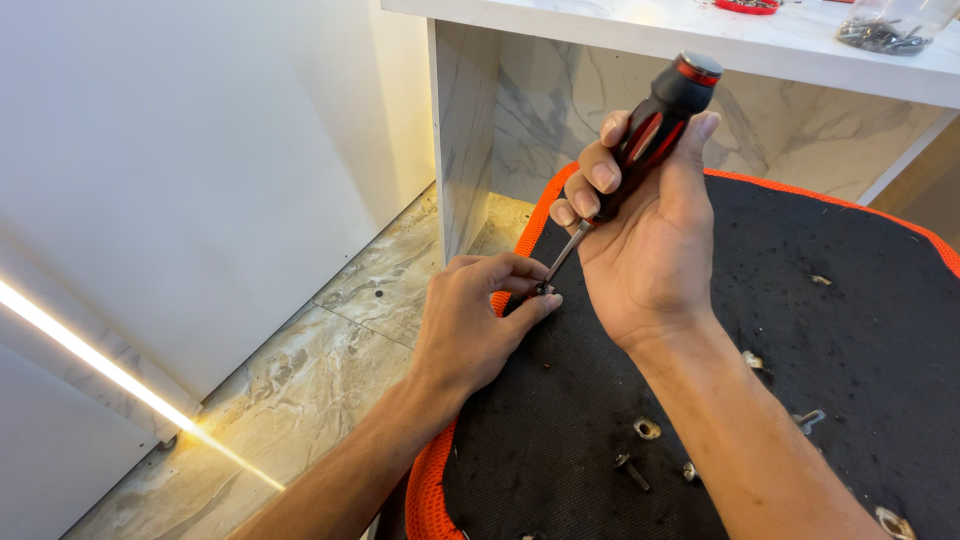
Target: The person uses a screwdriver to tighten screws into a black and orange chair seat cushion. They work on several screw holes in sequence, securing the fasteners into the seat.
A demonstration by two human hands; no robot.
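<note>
My right hand (645, 235) grips a screwdriver (655, 125) with a black and red handle, its metal shaft angled down to the left. The tip meets a small screw near the left rim of an upturned chair seat (850, 330), black fabric edged in orange mesh. My left hand (480, 320) pinches around the tip and screw, resting on the orange edge; the screw itself is mostly hidden by my fingers.
Several screws and bolt holes (647, 428) dot the black underside. A marble-look table (640, 25) stands behind, with a clear container of hardware (885, 30) and a red dish (745, 5) on top. A white wall panel with a light strip (100, 360) is left, over marble floor tiles.
</note>
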